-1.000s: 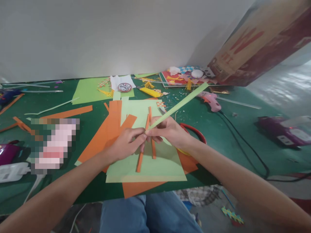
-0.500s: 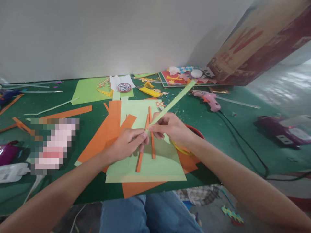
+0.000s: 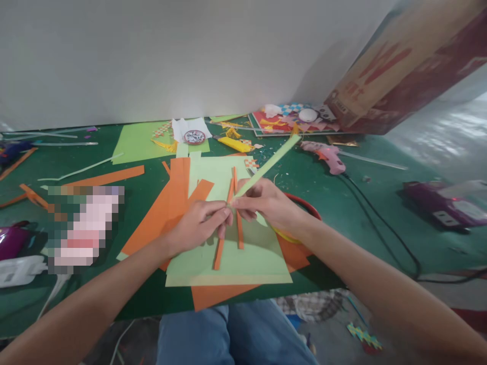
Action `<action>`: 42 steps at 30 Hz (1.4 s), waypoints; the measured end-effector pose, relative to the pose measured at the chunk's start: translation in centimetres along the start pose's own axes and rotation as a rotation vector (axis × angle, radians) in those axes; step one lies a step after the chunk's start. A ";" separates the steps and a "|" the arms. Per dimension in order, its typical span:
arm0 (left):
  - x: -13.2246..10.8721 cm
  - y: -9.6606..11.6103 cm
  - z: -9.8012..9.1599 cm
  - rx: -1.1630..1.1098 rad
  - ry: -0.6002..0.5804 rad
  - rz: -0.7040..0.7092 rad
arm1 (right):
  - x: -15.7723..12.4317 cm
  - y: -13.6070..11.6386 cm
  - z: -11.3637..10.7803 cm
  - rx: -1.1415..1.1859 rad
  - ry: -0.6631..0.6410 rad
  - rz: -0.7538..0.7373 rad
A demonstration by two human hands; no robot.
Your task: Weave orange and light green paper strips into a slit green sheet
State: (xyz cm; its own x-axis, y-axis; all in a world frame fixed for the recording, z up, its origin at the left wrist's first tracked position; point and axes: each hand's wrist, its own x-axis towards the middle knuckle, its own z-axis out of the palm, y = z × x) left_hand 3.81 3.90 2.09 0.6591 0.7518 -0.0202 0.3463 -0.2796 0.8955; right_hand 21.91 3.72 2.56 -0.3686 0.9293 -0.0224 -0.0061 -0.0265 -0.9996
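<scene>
Orange paper sheets lie on the counter, partly behind the left forearm. Close together, left hand and right hand pinch a light-green paper strip above a pale-green sheet; the strip's long axis slants away rightward, far tip beside the pink glue gun.

paper strip left of glue gun

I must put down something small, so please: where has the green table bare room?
The green table is nearly bare between the clear stick, the black cable and the purple device; also between that cable and the right forearm. Crowded: along the wall, and beneath the left hand and right hand, where orange paper and green paper overlap.
</scene>
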 end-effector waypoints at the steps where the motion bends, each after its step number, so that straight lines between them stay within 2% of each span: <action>1: 0.0 0.0 0.0 -0.002 0.000 0.000 | 0.1 0.0 -0.1 -0.006 0.008 -0.006; 11: 0.0 0.1 0.1 0.030 0.033 0.008 | -0.1 0.1 0.3 0.040 -0.024 -0.002; 19: 0.0 0.2 0.1 0.063 0.057 0.037 | -0.3 0.0 0.4 0.004 0.000 0.000; 33: 0.1 0.3 0.1 0.088 0.061 0.032 | -0.2 0.1 0.3 -0.015 -0.041 -0.008; 37: 0.0 0.3 0.1 0.088 0.070 0.033 | -0.2 -0.1 0.1 -0.075 -0.009 0.016; 42: 0.0 0.4 0.1 0.070 0.071 0.023 | 0.0 0.1 -0.2 0.002 0.025 0.000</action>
State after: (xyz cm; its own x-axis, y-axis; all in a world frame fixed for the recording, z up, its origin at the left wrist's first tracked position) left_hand 4.01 3.75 2.41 0.6194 0.7844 0.0339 0.3789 -0.3365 0.8621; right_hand 22.04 3.79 2.48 -0.3456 0.9381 -0.0223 -0.0082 -0.0268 -0.9996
